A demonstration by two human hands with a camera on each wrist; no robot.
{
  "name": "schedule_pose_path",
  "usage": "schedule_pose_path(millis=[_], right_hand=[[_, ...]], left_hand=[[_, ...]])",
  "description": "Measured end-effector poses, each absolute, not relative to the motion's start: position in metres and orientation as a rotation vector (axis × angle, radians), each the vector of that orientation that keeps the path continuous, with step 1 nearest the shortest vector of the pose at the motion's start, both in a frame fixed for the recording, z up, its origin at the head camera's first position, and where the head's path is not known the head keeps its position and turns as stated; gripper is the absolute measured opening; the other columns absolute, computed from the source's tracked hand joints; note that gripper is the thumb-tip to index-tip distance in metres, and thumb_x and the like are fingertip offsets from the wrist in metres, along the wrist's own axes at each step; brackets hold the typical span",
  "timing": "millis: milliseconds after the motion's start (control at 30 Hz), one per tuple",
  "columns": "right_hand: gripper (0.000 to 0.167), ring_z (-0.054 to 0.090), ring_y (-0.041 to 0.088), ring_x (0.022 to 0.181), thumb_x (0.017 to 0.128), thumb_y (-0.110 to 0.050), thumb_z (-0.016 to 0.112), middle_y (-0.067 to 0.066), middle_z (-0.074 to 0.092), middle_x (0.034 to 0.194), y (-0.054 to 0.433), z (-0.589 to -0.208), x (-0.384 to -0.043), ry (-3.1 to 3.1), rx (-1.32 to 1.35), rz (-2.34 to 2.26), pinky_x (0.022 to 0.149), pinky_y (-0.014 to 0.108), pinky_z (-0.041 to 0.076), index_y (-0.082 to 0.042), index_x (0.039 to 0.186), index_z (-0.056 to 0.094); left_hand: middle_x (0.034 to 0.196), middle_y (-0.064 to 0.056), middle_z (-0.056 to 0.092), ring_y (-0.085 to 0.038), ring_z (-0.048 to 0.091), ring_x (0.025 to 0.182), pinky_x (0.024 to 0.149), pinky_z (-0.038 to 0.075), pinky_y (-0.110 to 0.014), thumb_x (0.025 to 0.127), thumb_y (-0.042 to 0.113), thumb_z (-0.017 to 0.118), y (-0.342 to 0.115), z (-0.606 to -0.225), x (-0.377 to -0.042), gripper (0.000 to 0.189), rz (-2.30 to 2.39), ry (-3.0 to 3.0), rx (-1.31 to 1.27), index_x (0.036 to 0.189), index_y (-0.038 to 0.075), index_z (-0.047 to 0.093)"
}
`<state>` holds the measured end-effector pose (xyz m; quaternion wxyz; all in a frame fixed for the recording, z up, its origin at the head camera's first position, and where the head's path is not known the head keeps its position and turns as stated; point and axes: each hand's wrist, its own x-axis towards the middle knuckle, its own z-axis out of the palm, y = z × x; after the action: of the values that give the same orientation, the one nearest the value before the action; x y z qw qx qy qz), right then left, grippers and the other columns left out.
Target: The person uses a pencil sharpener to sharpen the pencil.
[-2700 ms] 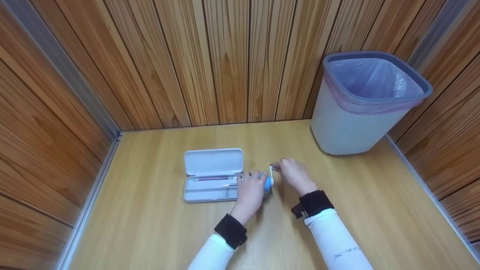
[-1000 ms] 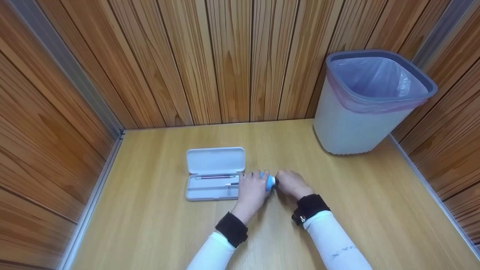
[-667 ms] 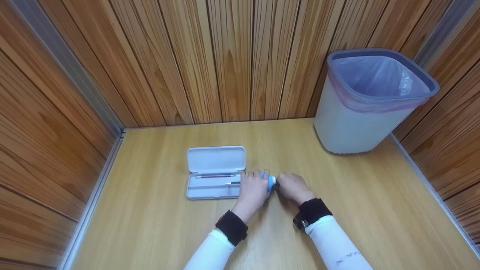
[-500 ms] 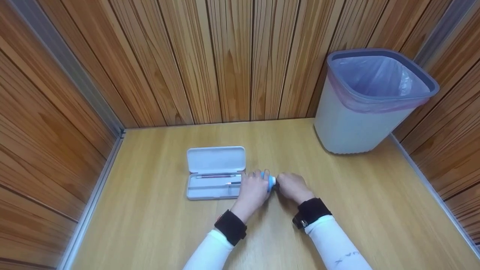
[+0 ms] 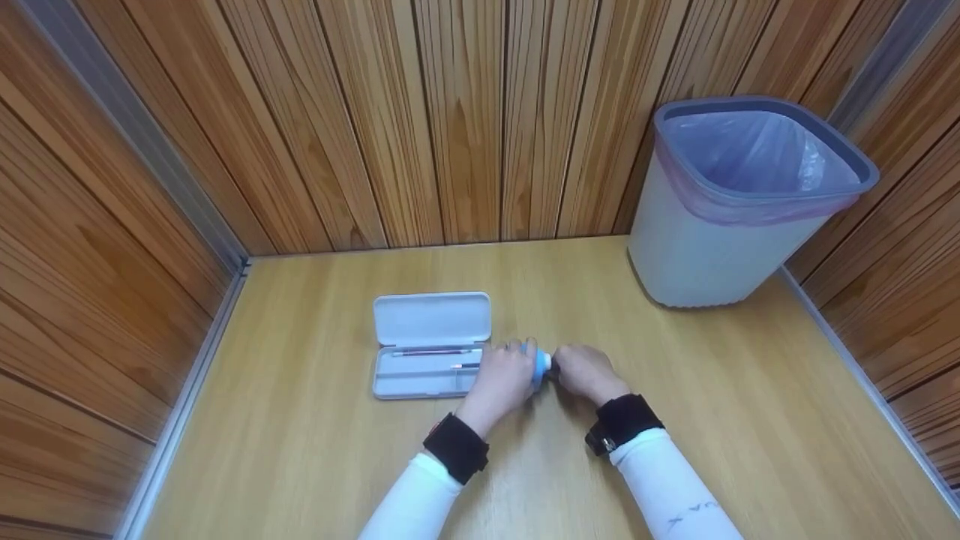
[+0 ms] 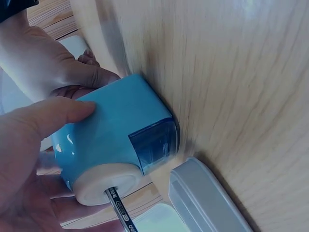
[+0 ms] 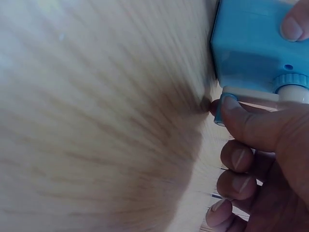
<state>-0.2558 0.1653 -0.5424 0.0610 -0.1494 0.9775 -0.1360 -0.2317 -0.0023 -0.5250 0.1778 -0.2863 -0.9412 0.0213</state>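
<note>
A blue crank pencil sharpener (image 6: 113,121) lies between the two hands on the table. My left hand (image 5: 501,379) grips its body, thumb along one side in the left wrist view. A dark pencil (image 6: 120,210) is inserted in its pale round front and points toward the pencil case (image 5: 420,384). At the other end, my right hand (image 5: 587,373) pinches the blue knob (image 7: 219,115) of the white crank arm (image 7: 248,95) between thumb and forefinger. The other right-hand fingers are curled loosely. In the head view the left hand hides most of the sharpener.
The grey pencil case lies with its lid (image 5: 433,319) up. Another pencil (image 5: 435,352) rests in its back compartment. A lined trash bin (image 5: 701,255) stands at the back right. Wood-panelled walls (image 5: 465,127) enclose the table on the back and sides.
The crank, upright at first with the right hand at its top, has turned down and the right hand lowered with it. Lately the left wrist has shifted slightly left; its hold stays.
</note>
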Motion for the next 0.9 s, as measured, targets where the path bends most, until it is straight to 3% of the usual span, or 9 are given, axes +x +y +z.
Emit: schedule_pose_path(millis=[333,667,800,900], right_hand=[[0.01,0.047,0.021,0.057,0.089,-0.002,0.063,0.002,0.053,0.064,0.165,-0.542,-0.254,2.982,-0.493,-0.396,0.056,0.039,0.047,-0.004,0.082,0.07],[0.004,0.052,0.022,0.062,0.085,0.003,0.067,0.005,0.057,0.071,0.163,-0.545,-0.246,2.98,-0.618,-0.564,0.064,0.044,0.051,-0.001,0.082,0.066],[0.003,0.056,0.023,0.07,0.088,0.001,0.066,0.005,0.059,0.078,0.164,-0.541,-0.24,2.891,-0.566,-0.6,0.072,0.044,0.052,-0.001,0.089,0.066],[0.012,0.057,0.023,0.078,0.09,0.003,0.062,0.006,0.061,0.087,0.165,-0.536,-0.234,2.81,-0.495,-0.618,0.079,0.044,0.051,-0.002,0.1,0.066]], left_hand=[[0.088,-0.009,0.067,-0.023,0.062,0.072,0.062,0.05,-0.037,0.079,0.042,0.075,-0.003,-0.525,-0.232,0.052,0.055,-2.667,-0.82,0.113,0.005,0.067],[0.086,-0.009,0.066,-0.024,0.062,0.072,0.062,0.05,-0.04,0.079,0.033,0.075,-0.001,-0.524,-0.231,0.045,0.071,-2.699,-0.784,0.114,0.006,0.067],[0.089,-0.009,0.067,-0.024,0.063,0.074,0.064,0.049,-0.041,0.08,0.03,0.074,-0.001,-0.524,-0.23,0.045,0.079,-2.701,-0.767,0.118,0.008,0.067],[0.093,-0.01,0.067,-0.025,0.064,0.077,0.066,0.049,-0.042,0.085,0.027,0.07,-0.001,-0.524,-0.23,0.042,0.094,-2.73,-0.764,0.123,0.011,0.066]])
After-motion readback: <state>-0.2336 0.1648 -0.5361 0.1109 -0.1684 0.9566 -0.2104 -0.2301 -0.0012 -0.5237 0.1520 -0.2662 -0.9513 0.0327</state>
